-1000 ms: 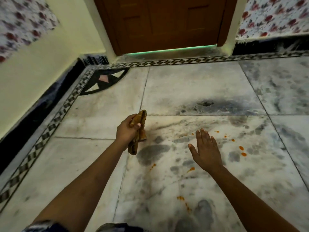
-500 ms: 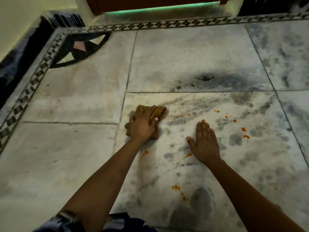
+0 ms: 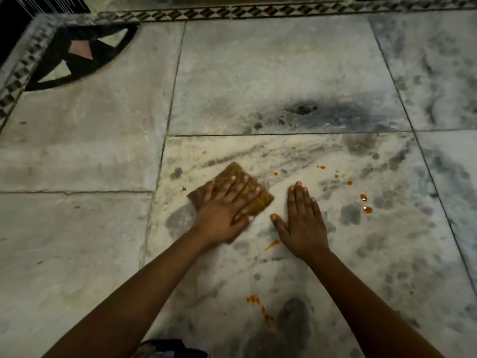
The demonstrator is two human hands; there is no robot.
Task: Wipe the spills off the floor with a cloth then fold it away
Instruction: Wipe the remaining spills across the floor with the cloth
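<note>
A folded brown-yellow cloth lies flat on the marble floor. My left hand presses on it with straight, spread fingers and covers its near half. To its right, my right hand rests flat on the bare floor with fingers straight. Orange spill drops dot the tile right of my right hand. A streak of spill lies between my wrists, and more orange spots lie nearer to me.
A patterned tile border runs along the far edge and down the left side. A dark inlaid corner motif sits at the far left. A dark grey stain marks the tile beyond the cloth.
My left hand brought the cloth down from the air onto the floor and flattened over it, sliding slightly right. My right hand settled flat on the floor. The view tilted downward.
</note>
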